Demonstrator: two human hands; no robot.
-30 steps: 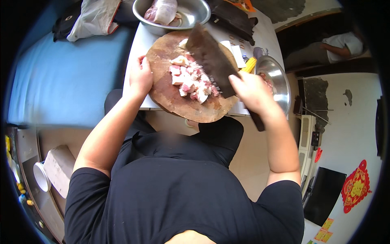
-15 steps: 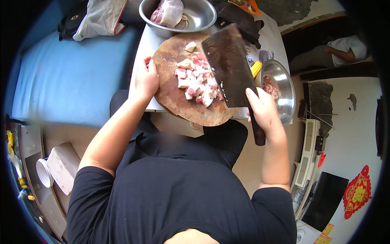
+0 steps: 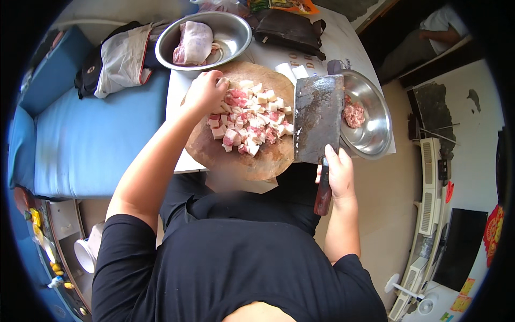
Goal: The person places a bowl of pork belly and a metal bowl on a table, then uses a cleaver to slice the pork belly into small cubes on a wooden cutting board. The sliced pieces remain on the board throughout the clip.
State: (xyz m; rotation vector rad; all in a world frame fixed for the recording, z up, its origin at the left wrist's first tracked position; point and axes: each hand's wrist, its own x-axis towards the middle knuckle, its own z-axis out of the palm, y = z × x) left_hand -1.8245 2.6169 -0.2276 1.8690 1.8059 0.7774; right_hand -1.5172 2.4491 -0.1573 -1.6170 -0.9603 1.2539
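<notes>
Diced pale and pink meat point(image 3: 249, 121) covers much of a round wooden chopping board point(image 3: 206, 153) in front of me. My right hand point(image 3: 339, 174) is closed round the dark handle of a broad cleaver point(image 3: 319, 115). Its wide blade faces up over the board's right edge, apart from most of the meat, with small bits stuck to it. At the board's far left rim is my left hand point(image 3: 206, 92), its fingers curled. What those fingers grip, if anything, is hidden.
Beyond the board stands a metal bowl point(image 3: 244, 45) with a large piece of meat point(image 3: 196, 43). A second metal bowl point(image 3: 375, 126), at the right, holds minced meat point(image 3: 354, 114). A dark bag point(image 3: 287, 31) lies on the table; a blue sofa point(image 3: 102, 139) is at the left.
The cleaver has moved off the meat to the board's right edge. My left hand has shifted from the left rim to the far left. The diced meat is spread wider; my view has shifted.
</notes>
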